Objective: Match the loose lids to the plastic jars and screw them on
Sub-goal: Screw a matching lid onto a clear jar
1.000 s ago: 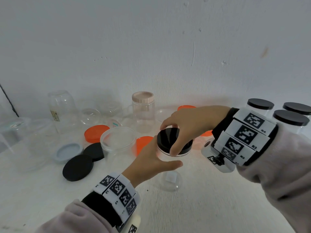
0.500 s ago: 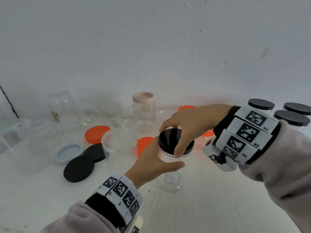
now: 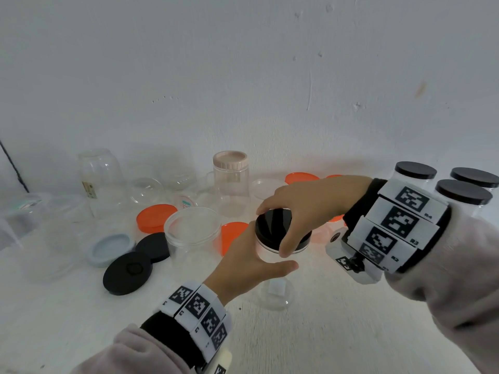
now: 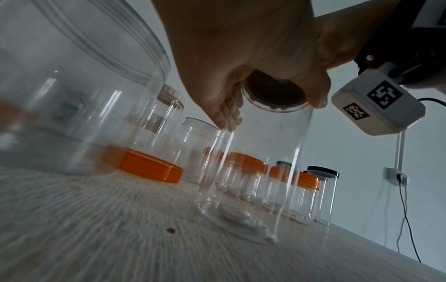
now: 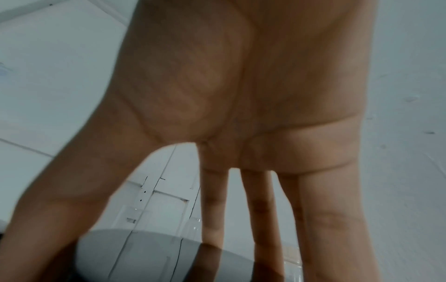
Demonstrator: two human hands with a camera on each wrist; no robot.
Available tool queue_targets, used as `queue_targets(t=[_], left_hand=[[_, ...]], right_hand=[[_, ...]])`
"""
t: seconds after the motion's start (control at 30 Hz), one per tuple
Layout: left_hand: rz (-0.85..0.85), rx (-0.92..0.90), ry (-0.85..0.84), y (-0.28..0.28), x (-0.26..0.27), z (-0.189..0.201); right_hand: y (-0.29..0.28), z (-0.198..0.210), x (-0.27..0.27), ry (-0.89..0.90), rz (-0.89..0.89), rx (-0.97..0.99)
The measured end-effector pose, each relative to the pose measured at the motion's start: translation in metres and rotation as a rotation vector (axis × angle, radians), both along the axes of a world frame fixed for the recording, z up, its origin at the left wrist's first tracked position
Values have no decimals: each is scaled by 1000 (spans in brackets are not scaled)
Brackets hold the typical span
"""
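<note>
A tall clear plastic jar [image 3: 274, 295] stands upright on the white table. My left hand [image 3: 259, 261] grips its upper wall from the left, thumb across the front. A glossy black lid [image 3: 270, 225] sits on the jar's mouth. My right hand [image 3: 278, 233] comes from above and curls its thumb and fingers round the lid's rim. In the left wrist view the jar [image 4: 260, 171] rises from the table, with the lid [image 4: 272, 91] seen from beneath through the clear wall. In the right wrist view my fingers [image 5: 260, 219] reach down onto the lid [image 5: 156, 257].
A wide open jar [image 3: 193, 228] stands just left of my hands. Two loose black lids [image 3: 128, 272], a pale blue lid [image 3: 109, 248] and orange lids [image 3: 155, 217] lie further left. A beige-lidded jar [image 3: 231, 174] stands at the wall. Black-lidded jars [image 3: 463, 194] stand at the right.
My right hand has turned slightly on the black lid, thumb moving toward the front. The left hand keeps its grip and the jar stays in place.
</note>
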State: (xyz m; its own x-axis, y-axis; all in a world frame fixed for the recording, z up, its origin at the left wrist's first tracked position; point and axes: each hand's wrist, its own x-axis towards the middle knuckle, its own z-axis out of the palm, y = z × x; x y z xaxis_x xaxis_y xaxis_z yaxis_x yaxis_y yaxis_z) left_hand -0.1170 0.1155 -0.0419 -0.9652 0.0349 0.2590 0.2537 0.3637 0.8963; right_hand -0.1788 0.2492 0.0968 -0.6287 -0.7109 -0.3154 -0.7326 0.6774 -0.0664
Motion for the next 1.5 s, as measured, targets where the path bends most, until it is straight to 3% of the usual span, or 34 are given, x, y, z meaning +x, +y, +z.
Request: queue_targets(t=[0.3,0.53,0.83,1.07,1.17,1.3,1.5], left_hand=[[-14,12,7,0,1,-1],[-5,14,10,0,0,0],[-6,9,15,1,1,-2],[8,9,31,1,-1,-3],[-2,15,30,1,-1,-3],[1,12,33,1,-1,-3],[6,11,46,0,-3,-5]], right_hand=[[-4,-16,2,142,-107,-75],[6,1,1,-22,-19,-1],[6,-18,1,133,-121,-105],[15,-12,0,-19,-29,-142],[15,-21,1,16,-60,-221],[11,-37,7,204,-157,-232],[20,-28,3,-58,-64,-230]])
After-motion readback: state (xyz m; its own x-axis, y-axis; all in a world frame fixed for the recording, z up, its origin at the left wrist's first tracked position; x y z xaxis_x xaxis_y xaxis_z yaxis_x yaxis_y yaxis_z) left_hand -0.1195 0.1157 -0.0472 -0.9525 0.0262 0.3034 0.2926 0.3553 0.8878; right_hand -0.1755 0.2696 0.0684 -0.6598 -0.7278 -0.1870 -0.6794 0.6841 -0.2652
